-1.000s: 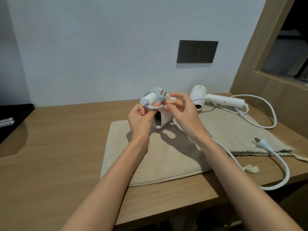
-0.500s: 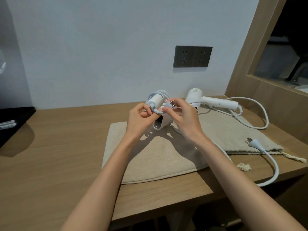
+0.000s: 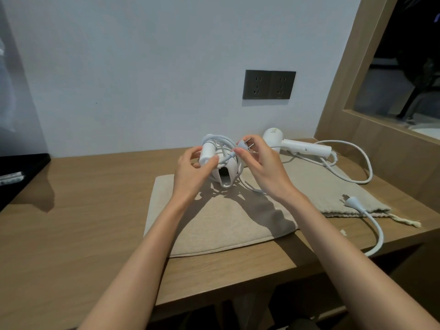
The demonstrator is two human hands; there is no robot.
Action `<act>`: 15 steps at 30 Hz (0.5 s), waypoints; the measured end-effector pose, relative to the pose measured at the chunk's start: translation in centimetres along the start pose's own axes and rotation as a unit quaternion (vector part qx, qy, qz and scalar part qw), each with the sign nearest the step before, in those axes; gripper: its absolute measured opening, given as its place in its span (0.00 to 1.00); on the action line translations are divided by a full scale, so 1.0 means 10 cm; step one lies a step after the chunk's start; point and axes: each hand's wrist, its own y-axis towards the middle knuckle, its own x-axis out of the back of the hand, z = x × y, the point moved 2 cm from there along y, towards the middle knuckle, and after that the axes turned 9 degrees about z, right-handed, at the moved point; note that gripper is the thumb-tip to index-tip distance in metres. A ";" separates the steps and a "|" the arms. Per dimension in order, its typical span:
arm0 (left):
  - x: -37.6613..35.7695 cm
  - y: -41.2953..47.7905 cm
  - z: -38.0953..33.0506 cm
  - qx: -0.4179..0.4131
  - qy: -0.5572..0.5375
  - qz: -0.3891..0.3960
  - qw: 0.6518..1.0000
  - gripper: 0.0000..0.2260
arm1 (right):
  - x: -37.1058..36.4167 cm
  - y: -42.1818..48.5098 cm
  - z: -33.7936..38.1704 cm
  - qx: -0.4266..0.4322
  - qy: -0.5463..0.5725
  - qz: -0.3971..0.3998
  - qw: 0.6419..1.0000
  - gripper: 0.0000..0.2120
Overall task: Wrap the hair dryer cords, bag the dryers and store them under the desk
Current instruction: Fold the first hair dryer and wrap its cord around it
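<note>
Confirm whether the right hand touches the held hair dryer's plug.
Touching. Head view: the right hand pinches the plug between thumb and fingertips; the left hand grips the hair dryer.

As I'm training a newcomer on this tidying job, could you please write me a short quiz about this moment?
1. True or false: the cord of the second dryer, lying at the back, is already wrapped.
2. What does the right hand pinch? A) the plug of the held dryer; B) a drawstring; C) a wall socket.
3. How many dryers are inside a cloth bag?
Key: 1 false; 2 A; 3 none.
</note>
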 end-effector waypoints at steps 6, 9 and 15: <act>0.06 -0.05 0.00 0.015 0.053 -0.004 0.998 0.31 | 0.01 -0.07 0.09 0.035 0.007 -0.075 0.997 0.09; 0.10 -0.05 0.00 0.020 0.032 -0.006 0.999 0.24 | 0.03 -0.11 0.10 0.029 0.040 -0.113 0.992 0.08; 0.06 -0.04 0.04 -0.008 -0.001 0.057 0.998 0.17 | 0.03 -0.15 0.15 0.005 0.146 -0.110 0.983 0.10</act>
